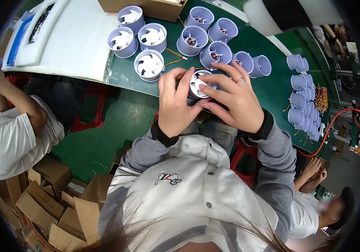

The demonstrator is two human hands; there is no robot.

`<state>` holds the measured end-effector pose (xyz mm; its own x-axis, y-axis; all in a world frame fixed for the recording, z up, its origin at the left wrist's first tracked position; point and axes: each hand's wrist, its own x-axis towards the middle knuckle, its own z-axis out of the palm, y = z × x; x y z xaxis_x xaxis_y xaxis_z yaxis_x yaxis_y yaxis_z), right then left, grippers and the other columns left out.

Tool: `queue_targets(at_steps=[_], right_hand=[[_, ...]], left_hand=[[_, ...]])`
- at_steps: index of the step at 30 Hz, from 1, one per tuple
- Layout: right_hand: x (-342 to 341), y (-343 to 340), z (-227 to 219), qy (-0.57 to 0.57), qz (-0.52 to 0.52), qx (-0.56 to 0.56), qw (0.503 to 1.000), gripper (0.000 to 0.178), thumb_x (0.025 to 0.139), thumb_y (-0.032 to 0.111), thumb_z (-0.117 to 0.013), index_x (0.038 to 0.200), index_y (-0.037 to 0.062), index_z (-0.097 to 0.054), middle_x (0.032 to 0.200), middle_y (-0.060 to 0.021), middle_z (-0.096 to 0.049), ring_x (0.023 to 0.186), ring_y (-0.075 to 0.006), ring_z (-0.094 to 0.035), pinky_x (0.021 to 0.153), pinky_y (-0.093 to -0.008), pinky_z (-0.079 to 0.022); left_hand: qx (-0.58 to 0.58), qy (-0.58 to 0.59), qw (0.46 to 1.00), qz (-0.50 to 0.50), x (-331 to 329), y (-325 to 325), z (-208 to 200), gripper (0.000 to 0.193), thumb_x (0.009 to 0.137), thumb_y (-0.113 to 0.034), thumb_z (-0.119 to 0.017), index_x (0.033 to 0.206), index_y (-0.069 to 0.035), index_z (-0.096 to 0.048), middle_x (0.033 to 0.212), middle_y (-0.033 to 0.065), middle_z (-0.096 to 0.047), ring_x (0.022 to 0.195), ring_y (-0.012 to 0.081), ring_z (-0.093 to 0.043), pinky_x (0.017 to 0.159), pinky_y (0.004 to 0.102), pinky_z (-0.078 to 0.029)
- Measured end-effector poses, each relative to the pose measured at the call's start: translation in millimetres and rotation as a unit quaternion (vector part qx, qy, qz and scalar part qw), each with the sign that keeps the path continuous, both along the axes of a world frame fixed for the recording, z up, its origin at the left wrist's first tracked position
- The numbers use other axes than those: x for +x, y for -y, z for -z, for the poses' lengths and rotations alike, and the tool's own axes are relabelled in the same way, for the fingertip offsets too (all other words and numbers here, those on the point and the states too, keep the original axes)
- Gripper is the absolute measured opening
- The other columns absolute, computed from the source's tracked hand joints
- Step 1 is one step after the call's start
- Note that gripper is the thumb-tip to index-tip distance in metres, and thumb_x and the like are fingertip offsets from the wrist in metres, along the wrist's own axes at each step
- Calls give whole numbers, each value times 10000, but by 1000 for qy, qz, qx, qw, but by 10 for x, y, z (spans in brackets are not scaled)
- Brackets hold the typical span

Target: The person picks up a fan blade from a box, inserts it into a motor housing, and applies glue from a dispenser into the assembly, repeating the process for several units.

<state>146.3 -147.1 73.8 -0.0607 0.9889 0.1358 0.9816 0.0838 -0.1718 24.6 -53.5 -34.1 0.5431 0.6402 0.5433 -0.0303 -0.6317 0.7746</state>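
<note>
A small lavender-grey cylindrical fan (195, 87) with white blades is between my hands at the table's near edge. Its left side is held by the curved fingers of my left hand (175, 105). My right hand (240, 105), with a ring on one finger, grips the right side, and its fingertips rest on the white blade wheel. Part of the housing is hidden behind my fingers. To the left stand several similar fans (150, 65) with white blades fitted. Beyond my right hand are several housings (191, 40) with copper coils showing and no blades.
More lavender housings (298, 101) cluster at the right beside a pile of orange wires (321, 101). White foam (75, 38) lies at the left and a cardboard box (146, 9) at the back. Co-workers sit on both sides; cardboard boxes (54, 201) fill the lower left floor.
</note>
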Motion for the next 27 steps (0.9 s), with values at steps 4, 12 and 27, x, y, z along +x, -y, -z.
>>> queue_targets(at_steps=[4,12,27], right_hand=[[119,47,-61,-15,67,90,994,383,708,113,-721,1077,75,-630,1156,-84,-561,1117,-303,-500,943,-458,-377],[141,-188,-182,-9,64,116,991,409,717,79,-715,1109,61,-600,1095,-101,-565,1034,-306,-509,847,-375,-431],[254,-188,126,155,122,98,975,453,724,112,-693,1158,139,-569,1173,-54,-542,1117,-303,-480,940,-484,-369]], left_hand=[[71,-47,991,-99,-131,-21,-64,732,605,-232,-829,1229,-11,-516,996,122,-479,890,291,-455,774,402,-389],[57,-32,970,-235,-146,-369,15,815,577,-329,-853,1260,-50,-507,931,111,-452,888,291,-441,747,395,-391],[233,-147,950,-144,222,-424,-660,622,695,-186,-742,1249,-36,-502,1153,197,-508,1149,350,-449,954,511,-328]])
